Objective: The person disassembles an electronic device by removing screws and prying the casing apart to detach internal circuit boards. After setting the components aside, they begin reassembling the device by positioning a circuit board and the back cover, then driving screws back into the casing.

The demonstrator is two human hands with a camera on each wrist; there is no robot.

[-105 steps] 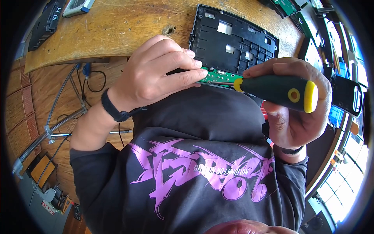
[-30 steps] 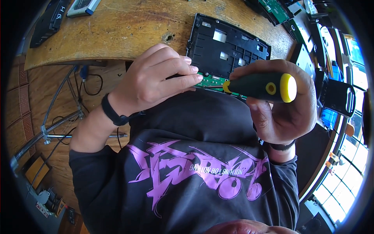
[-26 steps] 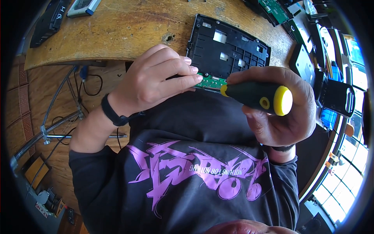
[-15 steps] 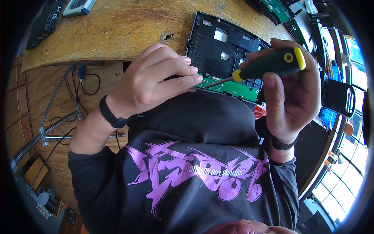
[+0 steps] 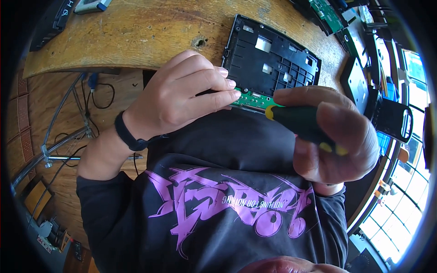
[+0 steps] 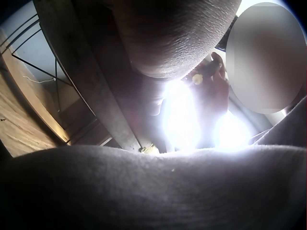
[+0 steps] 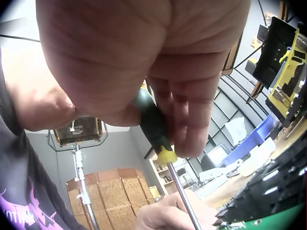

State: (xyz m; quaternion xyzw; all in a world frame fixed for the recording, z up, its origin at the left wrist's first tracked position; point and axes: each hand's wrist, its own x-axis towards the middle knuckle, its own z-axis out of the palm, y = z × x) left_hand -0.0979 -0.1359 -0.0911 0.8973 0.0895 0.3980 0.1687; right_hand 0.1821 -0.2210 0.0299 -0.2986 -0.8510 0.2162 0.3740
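Observation:
My right hand (image 5: 339,136) grips a screwdriver (image 5: 296,120) with a dark green and yellow handle; fingers wrap over its butt end. In the right wrist view its metal shaft (image 7: 183,196) points down toward the green circuit board (image 7: 278,219). The head view shows that board (image 5: 252,100) along the near edge of a black plastic panel (image 5: 255,63). My left hand (image 5: 189,91) holds the panel's near left corner, fingertips over the board's left end. The screwdriver's tip is hidden in the head view. In the left wrist view, glare washes out much of the work.
The panel lies at the front edge of a worn wooden bench (image 5: 123,38). A black device (image 5: 50,25) stands at the far left. Another green circuit board (image 5: 328,16) and stacked parts crowd the right side. A metal stand (image 5: 68,158) rises left of the bench.
Since half a second ago, the screwdriver's handle has swung down toward the torso and my right fingers have come round its end. My left hand keeps its hold; the head view has shifted slightly.

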